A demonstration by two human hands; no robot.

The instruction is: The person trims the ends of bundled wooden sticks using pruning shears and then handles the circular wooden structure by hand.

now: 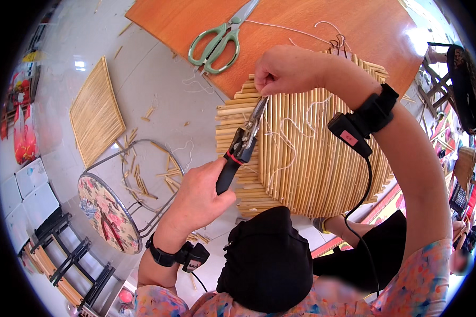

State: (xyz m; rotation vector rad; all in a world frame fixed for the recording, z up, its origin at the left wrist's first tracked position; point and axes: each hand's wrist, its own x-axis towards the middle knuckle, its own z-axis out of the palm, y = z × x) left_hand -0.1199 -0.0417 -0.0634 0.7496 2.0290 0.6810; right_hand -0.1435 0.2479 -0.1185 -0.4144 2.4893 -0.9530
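My left hand [200, 196] is closed round the black handle of a pair of pruning shears [248, 132] with silver jaws and a red band. The shears point up and away over the left part of a panel of thin tan sticks [312, 153], laid side by side. Near their tips, my right hand [285, 70] is curled in a pinch at the panel's far left edge; what its fingers hold is hidden. Loose white string [288, 140] trails across the sticks. Each wrist wears a black strap with a small device.
Green-handled scissors [217, 47] lie on the orange-brown wooden board [296, 21] beyond the panel. At the left stands a floral stool [103, 203] with red-handled pliers [111, 232] on it. Short cut sticks [137, 182] litter the floor, near another stick panel [98, 111].
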